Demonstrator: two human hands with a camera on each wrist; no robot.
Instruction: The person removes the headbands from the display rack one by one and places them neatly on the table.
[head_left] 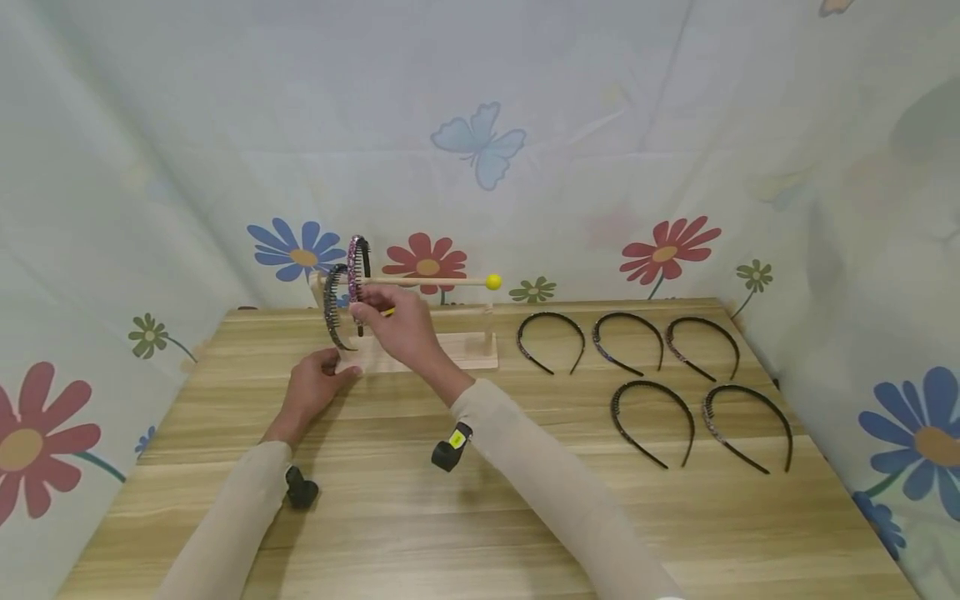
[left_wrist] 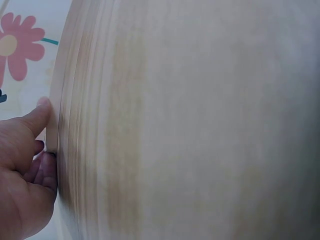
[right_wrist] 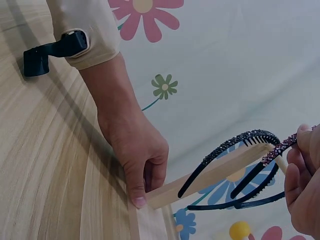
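Observation:
My right hand (head_left: 405,329) pinches a headband with pink-purple sparkles (head_left: 353,271) by its front side, at the rod of a wooden stand (head_left: 472,352). Farther left on the same rod hangs a headband with dark, glittery stones (head_left: 330,304), its comb teeth facing inward. My left hand (head_left: 313,387) grips the left end of the stand's base, thumb on top and fingers curled at the edge. From the right wrist view, the sparkly pink headband (right_wrist: 287,144) sits close beside the dark one (right_wrist: 235,139).
Several black headbands with glittery sides lie in two rows on the right of the table, among them one in the front row (head_left: 651,385). The rod ends in a yellow ball (head_left: 492,282). A flowered cloth (head_left: 585,192) hangs behind the table.

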